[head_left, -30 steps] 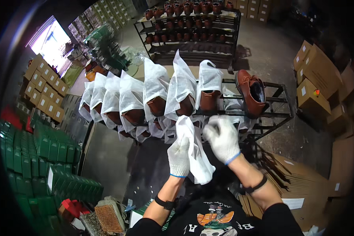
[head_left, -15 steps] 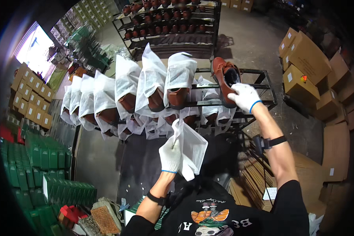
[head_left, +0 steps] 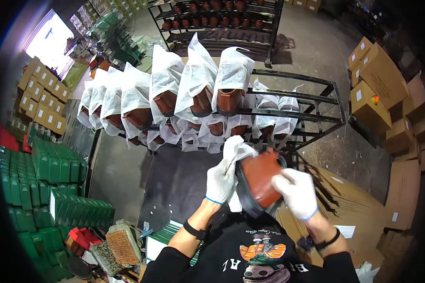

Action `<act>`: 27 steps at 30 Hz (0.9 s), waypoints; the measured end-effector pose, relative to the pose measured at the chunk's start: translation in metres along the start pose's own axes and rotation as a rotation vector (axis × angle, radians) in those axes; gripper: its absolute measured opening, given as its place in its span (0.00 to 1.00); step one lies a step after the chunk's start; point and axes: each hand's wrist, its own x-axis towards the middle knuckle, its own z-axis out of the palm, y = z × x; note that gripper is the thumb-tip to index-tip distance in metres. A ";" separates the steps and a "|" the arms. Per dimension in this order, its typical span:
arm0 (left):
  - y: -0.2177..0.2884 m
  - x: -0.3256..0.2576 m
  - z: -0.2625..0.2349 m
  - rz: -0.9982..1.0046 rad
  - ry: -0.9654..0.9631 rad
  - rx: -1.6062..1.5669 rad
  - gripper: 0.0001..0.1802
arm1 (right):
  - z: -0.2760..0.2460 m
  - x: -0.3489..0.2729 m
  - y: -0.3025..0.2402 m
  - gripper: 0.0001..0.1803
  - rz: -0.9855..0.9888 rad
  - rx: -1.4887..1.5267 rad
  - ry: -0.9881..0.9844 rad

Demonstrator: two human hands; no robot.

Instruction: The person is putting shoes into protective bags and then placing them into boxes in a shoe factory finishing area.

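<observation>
Holding bag [head_left: 235, 150] mouth wide with left hand [head_left: 220, 181] gripping, right hand [head_left: 295, 193] clasping shoe [head_left: 262, 177], feeding toe straight in.

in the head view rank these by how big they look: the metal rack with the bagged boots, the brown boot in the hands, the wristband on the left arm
1. Metal rack, by far the widest.
2. Brown boot, held in the left hand and right hand; nearness to the camera enlarges it.
3. Wristband, a thin dark strip.
</observation>
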 end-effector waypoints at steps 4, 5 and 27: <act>0.006 0.015 -0.001 0.236 -0.041 0.192 0.17 | 0.001 0.015 -0.019 0.09 -0.651 -0.522 -0.478; 0.022 0.019 -0.002 0.231 -0.054 0.157 0.17 | 0.005 0.016 -0.022 0.09 -0.658 -0.493 -0.311; 0.059 -0.018 -0.039 0.329 -0.290 0.163 0.11 | 0.028 0.015 0.000 0.09 -0.127 -0.112 0.486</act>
